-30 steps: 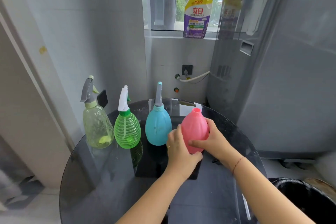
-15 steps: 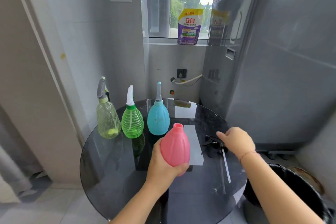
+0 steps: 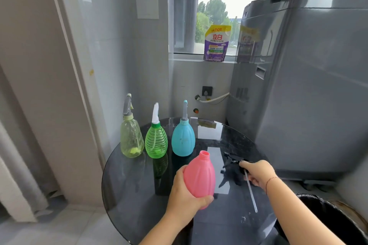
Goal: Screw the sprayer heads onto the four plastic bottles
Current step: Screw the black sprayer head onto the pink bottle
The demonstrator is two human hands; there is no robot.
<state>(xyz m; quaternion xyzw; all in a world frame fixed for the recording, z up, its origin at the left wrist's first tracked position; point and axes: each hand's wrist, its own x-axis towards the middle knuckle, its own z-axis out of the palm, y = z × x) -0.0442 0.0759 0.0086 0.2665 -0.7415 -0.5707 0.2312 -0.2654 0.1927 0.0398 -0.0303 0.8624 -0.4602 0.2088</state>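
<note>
Lower centre of the frame, the left hand (image 3: 184,199) is wrapped around the capless pink bottle (image 3: 199,177), holding it tilted above the round glass table (image 3: 127,185). To its right, the right hand (image 3: 258,172) closes on the black sprayer head (image 3: 232,166), whose white dip tube (image 3: 251,193) trails toward the table's near edge.

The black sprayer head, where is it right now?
In the head view the black sprayer head lies on the glass table, right of the pink bottle, with the right hand on it.
</note>
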